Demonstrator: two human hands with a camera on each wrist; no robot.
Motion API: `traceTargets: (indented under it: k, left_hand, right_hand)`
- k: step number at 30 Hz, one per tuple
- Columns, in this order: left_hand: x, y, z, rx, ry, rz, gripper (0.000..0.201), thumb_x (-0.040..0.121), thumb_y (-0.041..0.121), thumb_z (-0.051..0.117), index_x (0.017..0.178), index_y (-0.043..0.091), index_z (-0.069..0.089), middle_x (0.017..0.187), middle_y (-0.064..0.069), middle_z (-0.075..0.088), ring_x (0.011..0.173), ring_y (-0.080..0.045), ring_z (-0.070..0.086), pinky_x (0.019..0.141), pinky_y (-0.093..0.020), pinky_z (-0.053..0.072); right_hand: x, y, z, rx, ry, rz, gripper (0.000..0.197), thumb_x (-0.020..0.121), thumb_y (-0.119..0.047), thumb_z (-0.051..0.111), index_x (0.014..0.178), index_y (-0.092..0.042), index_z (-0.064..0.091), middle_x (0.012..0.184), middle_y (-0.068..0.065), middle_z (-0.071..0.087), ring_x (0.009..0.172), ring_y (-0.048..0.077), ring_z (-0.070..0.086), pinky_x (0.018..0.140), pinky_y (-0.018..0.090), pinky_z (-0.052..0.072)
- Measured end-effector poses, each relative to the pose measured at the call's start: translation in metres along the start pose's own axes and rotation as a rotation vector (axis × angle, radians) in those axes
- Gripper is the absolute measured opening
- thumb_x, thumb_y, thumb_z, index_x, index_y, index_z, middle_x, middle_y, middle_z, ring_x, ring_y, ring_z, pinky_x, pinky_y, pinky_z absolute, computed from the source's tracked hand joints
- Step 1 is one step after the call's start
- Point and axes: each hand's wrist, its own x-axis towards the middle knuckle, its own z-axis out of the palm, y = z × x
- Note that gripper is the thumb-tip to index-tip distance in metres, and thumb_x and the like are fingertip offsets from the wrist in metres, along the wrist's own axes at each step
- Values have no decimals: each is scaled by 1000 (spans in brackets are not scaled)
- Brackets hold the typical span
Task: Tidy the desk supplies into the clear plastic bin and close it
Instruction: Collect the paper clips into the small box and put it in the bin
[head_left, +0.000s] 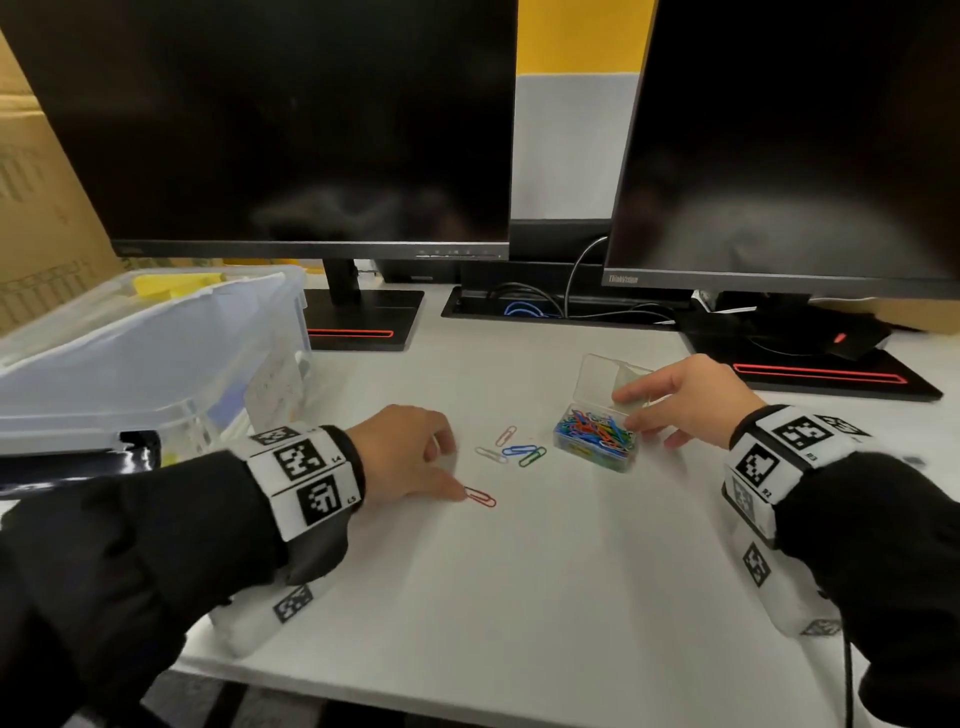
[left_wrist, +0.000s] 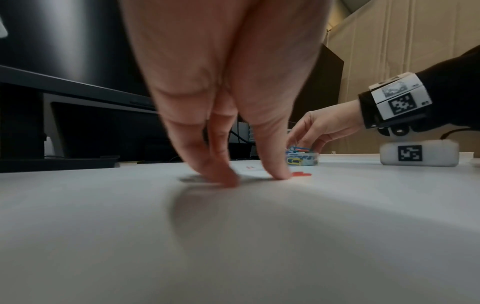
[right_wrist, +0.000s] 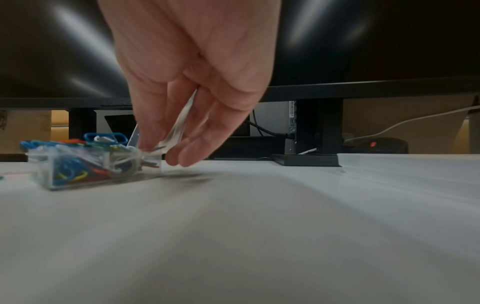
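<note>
A small clear paper-clip box, full of coloured clips, stands on the white desk with its lid raised. My right hand pinches the box's right end by the lid, as the right wrist view shows. Several loose clips lie just left of the box. A red clip lies nearer to me. My left hand stands on its fingertips beside it, the thumb touching the clip's left end. The big clear plastic bin sits at the far left, its lid lying tilted on top.
Two dark monitors stand at the back on black bases. A cable tray lies between them, and a black mouse sits on the right base. Cardboard boxes rise behind the bin.
</note>
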Motion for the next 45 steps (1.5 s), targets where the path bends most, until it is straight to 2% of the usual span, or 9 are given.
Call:
traceTargets:
  k: [3,7,10,15,22,28,33,38,45]
  left_hand:
    - [12,14,0,-94,40,113,17,81,13,67,98,12,67,82,-3,70,55,1,55,59,-4,41]
    - [22,31,-7,3,205,199,21,86,6,56,102,12,69,103,-3,69,85,-9,57,68,-8,35]
    - [22,25,-11,146,334,17,22,91,7,47,106,9,63,109,-9,63,99,-23,60,81,-22,44]
    - [10,23,2,246,112,-65,19,92,12,45,98,4,62,88,-7,56,98,-28,63,73,-25,45]
    - [17,43,-2,-59,296,296,33,93,6,43,118,13,64,122,-4,63,111,-17,58,85,-9,34]
    - [30,44,3,170,-79,341,51,86,50,54,130,26,53,137,1,47,123,-18,47,104,-27,36]
    - [15,28,3,48,-30,510,36,82,40,66,115,27,66,120,6,60,105,-5,54,99,-18,38]
    - [15,16,6,62,-91,440,72,68,51,75,132,40,46,140,12,36,130,-8,32,114,-23,23]
    - [17,17,2,-39,-58,417,25,79,22,72,104,25,72,104,4,66,85,-5,60,76,-12,48]
  right_hand:
    - [-1,0,0,-21,-8,-6,31,76,-8,74,105,-19,71,95,4,70,68,9,64,47,14,52]
    - [-1,-1,-1,-57,-1,-8,28,75,-12,75,102,-20,72,93,3,71,71,11,65,48,16,51]
    - [0,-1,-2,-76,27,-6,26,73,-14,77,99,-20,73,88,2,70,69,11,64,48,17,50]
    - [1,-1,-1,-77,64,-1,21,69,-18,81,89,-18,75,70,-6,67,61,8,62,45,16,45]
    - [1,-1,0,-90,49,3,17,71,-25,79,86,-17,77,73,-4,69,61,7,62,47,18,46]
    - [-1,-1,1,-71,34,3,15,74,-25,76,87,-17,76,74,-3,69,62,6,61,44,15,45]
    - [0,-2,2,-71,12,-5,12,77,-22,74,88,-17,75,77,-2,69,64,7,61,43,14,45]
    - [-1,-2,1,-72,10,-9,15,77,-19,74,90,-15,76,81,3,72,64,8,62,46,15,49]
    - [0,-2,3,-7,8,-5,17,75,-13,76,92,-11,76,78,3,70,61,8,64,47,11,51]
